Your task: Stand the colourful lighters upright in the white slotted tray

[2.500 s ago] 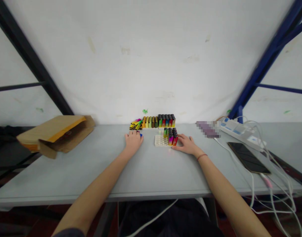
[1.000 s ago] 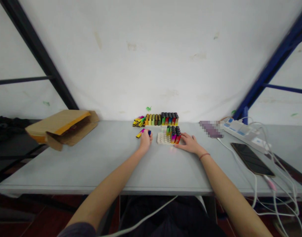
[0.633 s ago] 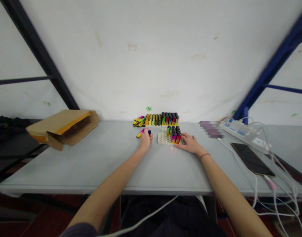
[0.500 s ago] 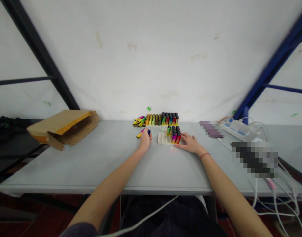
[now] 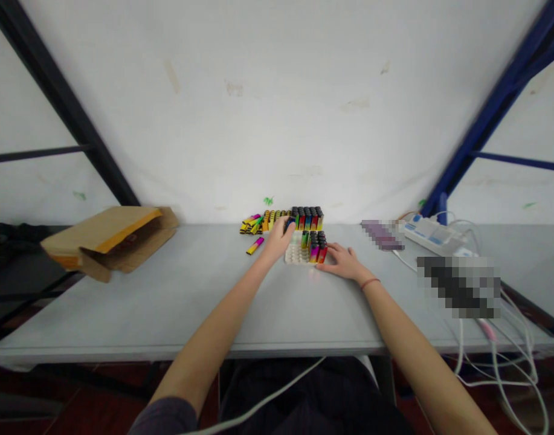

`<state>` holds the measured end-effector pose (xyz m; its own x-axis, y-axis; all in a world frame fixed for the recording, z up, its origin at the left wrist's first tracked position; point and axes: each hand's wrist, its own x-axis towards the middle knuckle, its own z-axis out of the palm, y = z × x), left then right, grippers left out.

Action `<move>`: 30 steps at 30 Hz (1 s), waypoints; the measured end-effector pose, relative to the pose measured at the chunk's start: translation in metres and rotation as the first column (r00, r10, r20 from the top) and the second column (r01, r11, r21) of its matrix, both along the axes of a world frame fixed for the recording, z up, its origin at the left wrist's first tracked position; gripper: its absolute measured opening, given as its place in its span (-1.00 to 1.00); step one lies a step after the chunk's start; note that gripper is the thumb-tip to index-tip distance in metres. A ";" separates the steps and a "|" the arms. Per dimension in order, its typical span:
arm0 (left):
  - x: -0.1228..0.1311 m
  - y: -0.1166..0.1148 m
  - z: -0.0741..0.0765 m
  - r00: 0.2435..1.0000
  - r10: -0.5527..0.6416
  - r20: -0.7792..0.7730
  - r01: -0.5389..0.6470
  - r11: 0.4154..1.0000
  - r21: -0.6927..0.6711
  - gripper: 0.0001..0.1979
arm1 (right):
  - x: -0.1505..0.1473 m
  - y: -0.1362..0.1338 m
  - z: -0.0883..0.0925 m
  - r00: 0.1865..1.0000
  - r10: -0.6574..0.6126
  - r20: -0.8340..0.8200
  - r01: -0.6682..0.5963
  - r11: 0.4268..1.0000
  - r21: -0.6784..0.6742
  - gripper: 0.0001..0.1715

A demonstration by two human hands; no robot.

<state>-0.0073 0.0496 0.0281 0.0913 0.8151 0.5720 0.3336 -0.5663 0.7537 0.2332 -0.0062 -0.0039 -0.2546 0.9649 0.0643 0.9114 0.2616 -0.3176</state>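
My left hand [image 5: 279, 239] is closed round a blue lighter [image 5: 289, 224], raised over the left part of a white holed tray [image 5: 295, 257]. Several coloured lighters [image 5: 313, 246] stand in the tray's right part. My right hand [image 5: 341, 261] rests on the table against the tray's right side, fingers touching it. A single pink and yellow lighter [image 5: 255, 246] lies on the table left of my left hand. Behind, a row of upright lighters [image 5: 299, 219] and a loose heap of lighters [image 5: 251, 225] sit by the wall.
A grey table [image 5: 168, 302] bears an open cardboard box [image 5: 107, 241] at the left. At the right lie a power strip [image 5: 428, 235], white cables [image 5: 498, 350] and blurred-out items [image 5: 458, 285]. Dark and blue shelf posts stand at both sides.
My left hand has lifted the blue lighter off the table and moved right and back, over the tray. The pink and yellow lighter stayed on the table. My right hand has kept its place.
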 end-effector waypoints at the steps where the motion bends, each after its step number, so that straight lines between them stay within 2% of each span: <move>1: 0.001 0.000 0.001 1.000 -0.012 -0.016 0.012 1.000 0.026 -0.74 | 0.000 0.000 0.000 1.000 0.000 0.002 0.000 1.000 0.002 -0.16; 3: 0.003 -0.002 -0.004 0.999 -0.040 -0.009 0.040 0.999 0.010 -0.73 | -0.001 -0.001 0.001 1.000 0.001 0.007 -0.001 1.000 0.002 -0.17; 8: 0.008 -0.010 -0.026 0.989 -0.144 0.015 0.145 0.983 -0.109 -0.74 | -0.001 -0.002 0.003 1.000 0.004 0.001 -0.004 1.000 -0.002 -0.16; 10: 0.010 -0.010 -0.029 0.985 -0.170 0.013 0.171 0.978 -0.122 -0.76 | -0.001 -0.002 0.002 1.000 0.000 -0.006 0.000 1.000 -0.007 -0.15; 14: 0.012 -0.011 -0.026 0.987 -0.158 0.015 0.158 0.976 -0.151 -0.78 | -0.001 -0.001 0.002 1.000 -0.003 -0.018 0.003 1.000 -0.016 -0.15; 18: 0.012 -0.016 -0.021 0.991 -0.130 -0.018 0.125 0.977 -0.173 -0.67 | -0.001 0.000 0.001 1.000 0.000 -0.022 -0.001 1.000 -0.020 -0.14; 21: 0.013 -0.021 -0.019 0.986 -0.097 -0.135 0.085 0.992 -0.091 -0.72 | -0.001 0.000 0.002 1.000 0.004 -0.023 -0.004 1.000 -0.011 -0.15; 25: 0.012 -0.027 -0.014 0.942 -0.084 -0.325 0.099 0.995 0.029 -0.71 | -0.001 -0.001 0.002 1.000 0.004 -0.018 -0.004 1.000 -0.001 -0.15; 27: 0.008 -0.030 -0.009 0.922 0.014 -0.387 0.000 0.999 0.035 -0.67 | -0.001 -0.001 0.002 1.000 0.006 -0.015 -0.006 1.000 -0.007 -0.14; 29: -0.001 -0.031 -0.005 0.871 0.206 -0.446 -0.220 0.975 0.022 -0.66 | -0.001 -0.001 0.003 1.000 0.007 -0.013 -0.007 1.000 -0.014 -0.13; 30: -0.008 -0.030 -0.004 0.821 0.306 -0.482 -0.342 0.940 0.014 -0.66 | -0.001 -0.001 0.003 1.000 0.006 -0.012 -0.006 1.000 -0.018 -0.13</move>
<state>-0.0152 0.0194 0.0241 0.0577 0.8815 0.4686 0.8120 -0.3145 0.4917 0.2324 -0.0074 -0.0009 -0.2601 0.9643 0.0502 0.9059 0.2617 -0.3329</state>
